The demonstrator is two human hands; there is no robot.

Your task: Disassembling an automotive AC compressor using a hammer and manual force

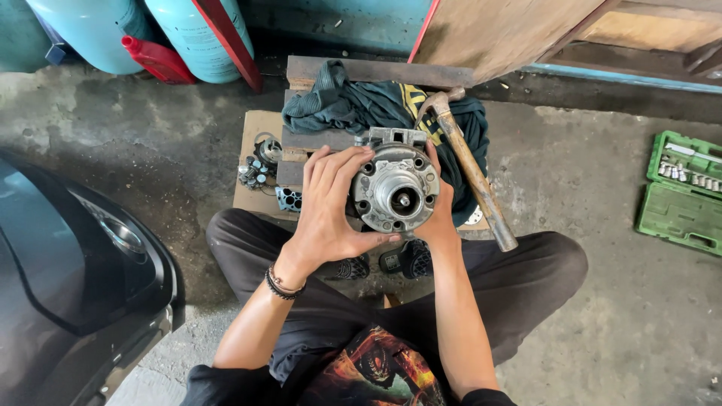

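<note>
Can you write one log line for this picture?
left hand: grips metal hub | right hand: supports hub | hammer: lying on cloth

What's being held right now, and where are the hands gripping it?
A round metal hub part is held in both hands: the left hand wraps its left side and the right hand cups its right side from behind.
</note>
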